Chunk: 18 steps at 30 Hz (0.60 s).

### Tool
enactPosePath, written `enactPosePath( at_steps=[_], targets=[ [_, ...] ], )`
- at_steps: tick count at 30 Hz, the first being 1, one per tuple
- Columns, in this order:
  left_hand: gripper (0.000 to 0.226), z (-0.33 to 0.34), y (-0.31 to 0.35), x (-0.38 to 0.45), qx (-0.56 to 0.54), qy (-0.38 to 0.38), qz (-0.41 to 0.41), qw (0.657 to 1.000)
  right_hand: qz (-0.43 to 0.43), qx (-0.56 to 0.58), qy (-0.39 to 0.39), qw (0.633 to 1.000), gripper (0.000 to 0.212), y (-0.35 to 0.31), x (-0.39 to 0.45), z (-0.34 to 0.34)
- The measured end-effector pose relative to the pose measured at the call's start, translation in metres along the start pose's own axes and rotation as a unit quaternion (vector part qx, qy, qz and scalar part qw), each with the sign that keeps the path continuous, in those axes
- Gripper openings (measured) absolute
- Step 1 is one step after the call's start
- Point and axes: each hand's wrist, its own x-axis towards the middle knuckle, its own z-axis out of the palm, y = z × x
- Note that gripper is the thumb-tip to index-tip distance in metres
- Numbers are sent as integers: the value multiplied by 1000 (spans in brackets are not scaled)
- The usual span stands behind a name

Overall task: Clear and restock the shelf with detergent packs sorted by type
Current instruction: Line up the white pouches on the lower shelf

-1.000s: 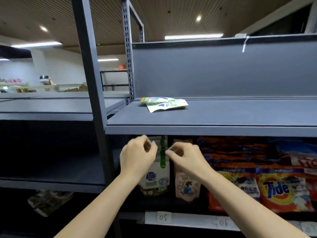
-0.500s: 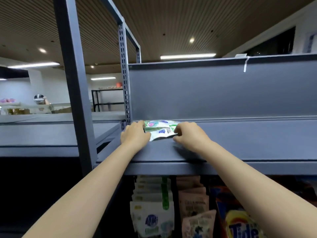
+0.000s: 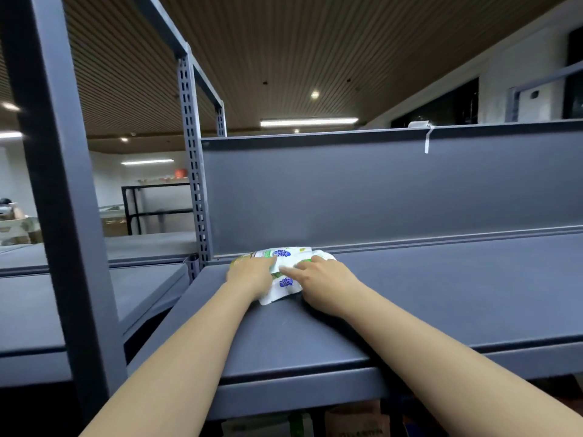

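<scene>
A stockroom or shop floor lined with metal racking.

I am facing a grey steel shelf [image 3: 410, 298] with slotted uprights [image 3: 194, 171], another grey rack [image 3: 94, 279] to my left, a black frame rack [image 3: 151, 206] further back, strip lights [image 3: 309, 122] in a slatted ceiling [image 3: 284, 52], and packaged goods [image 3: 353, 421] just visible on the tier below.

Head camera looks forward, slightly down, close over the grey shelf [image 3: 410, 294].
</scene>
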Motion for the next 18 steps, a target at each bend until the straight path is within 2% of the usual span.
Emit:
enactPosePath(
  at_steps=[2,6,8,11,12,14,16,18],
  targets=[
    [52,2,2,2,39,22,2,999,-10,21,-12,1000,66,3,3,-5],
    [32,-1,3,-4,89,102,-12,991,-19,92,-41,995,69,-1,16,-8],
    [31,-4,1,-6,91,130,-35,987,-23,65,-23,997,62,-7,18,-6],
    [31,-3,-3,-10,84,147,-58,984,-25,-42,18,999,39,-13,21,2],
    [30,-3,-3,-12,82,143,-59,985,-15,-36,15,999,37,-14,21,4],
    [29,-5,0,-18,81,131,-59,986,26,55,6,998,36,-11,18,3],
    [29,-13,4,-22,79,132,-72,985,81,157,50,983,31,-2,11,-5],
    [27,-24,7,-26,65,146,-94,983,149,190,156,958,21,7,1,-14]
  ],
)
